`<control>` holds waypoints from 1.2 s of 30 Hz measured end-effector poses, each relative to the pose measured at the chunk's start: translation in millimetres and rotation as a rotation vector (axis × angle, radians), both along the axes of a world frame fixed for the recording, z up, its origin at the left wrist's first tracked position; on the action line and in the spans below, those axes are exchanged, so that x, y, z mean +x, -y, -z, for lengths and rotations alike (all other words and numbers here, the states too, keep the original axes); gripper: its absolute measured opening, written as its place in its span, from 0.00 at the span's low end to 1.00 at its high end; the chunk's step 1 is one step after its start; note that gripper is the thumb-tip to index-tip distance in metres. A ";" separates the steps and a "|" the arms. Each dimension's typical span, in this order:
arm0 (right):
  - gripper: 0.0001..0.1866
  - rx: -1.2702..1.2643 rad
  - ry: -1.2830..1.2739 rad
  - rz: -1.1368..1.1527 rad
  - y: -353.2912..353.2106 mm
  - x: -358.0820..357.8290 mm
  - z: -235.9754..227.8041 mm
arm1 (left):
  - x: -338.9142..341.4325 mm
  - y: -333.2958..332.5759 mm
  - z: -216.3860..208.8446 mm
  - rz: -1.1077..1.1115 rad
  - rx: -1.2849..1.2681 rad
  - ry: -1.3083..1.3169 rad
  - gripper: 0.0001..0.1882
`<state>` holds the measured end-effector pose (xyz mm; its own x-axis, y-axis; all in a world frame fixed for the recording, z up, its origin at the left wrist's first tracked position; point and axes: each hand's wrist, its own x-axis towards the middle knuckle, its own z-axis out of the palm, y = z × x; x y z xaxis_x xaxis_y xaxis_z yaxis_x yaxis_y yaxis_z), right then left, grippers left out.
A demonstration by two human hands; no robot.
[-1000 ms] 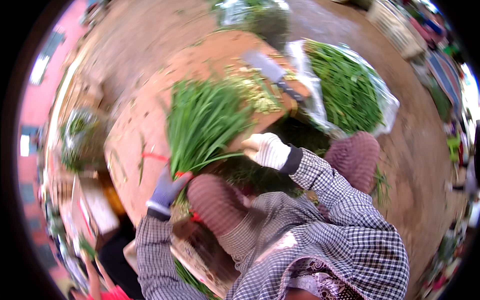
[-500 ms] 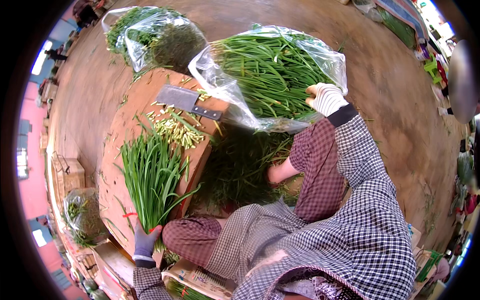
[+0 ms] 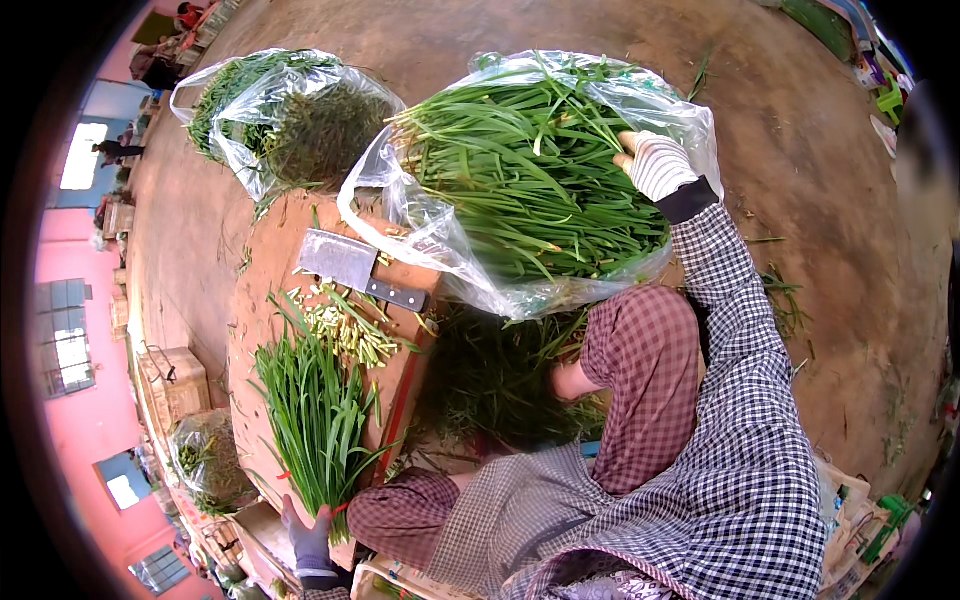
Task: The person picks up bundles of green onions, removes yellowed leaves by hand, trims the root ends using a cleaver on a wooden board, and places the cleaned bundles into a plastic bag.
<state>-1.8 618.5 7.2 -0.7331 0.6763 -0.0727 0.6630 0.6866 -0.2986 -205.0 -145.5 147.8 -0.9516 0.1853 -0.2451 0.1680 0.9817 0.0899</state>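
My left hand [image 3: 308, 541], in a grey-purple glove, is at the near end of a bundle of long green garlic chives [image 3: 315, 425]. Its thumb and finger are spread beside the stalks. Thin red ties show near that end of the bundle. My right hand [image 3: 660, 166], in a white striped glove with a black cuff, is at the right side of a large heap of chives [image 3: 540, 185] in an open clear plastic bag [image 3: 440, 255]. Its fingers are closed on some leaves. A cleaver [image 3: 338, 260] with a black handle lies on the wooden block, beside cut pale stalk ends [image 3: 350, 328].
The wooden block [image 3: 262, 290] stands left of my knees. A second plastic bag of greens [image 3: 315, 125] sits beyond it. Loose trimmings [image 3: 490, 370] lie between block and leg. At the left are a wooden box [image 3: 175, 385] and a smaller bag of greens [image 3: 210, 460].
The whole view has shifted. My right hand has gone farther up the heap's right side, and leaves now run into its fingers. My left hand's fingers have spread at the bundle's end.
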 end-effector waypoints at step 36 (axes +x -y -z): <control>0.18 -0.527 -0.093 0.292 176.1 198.9 60.5 | 114.5 -523.5 226.7 0.625 0.684 0.990 0.31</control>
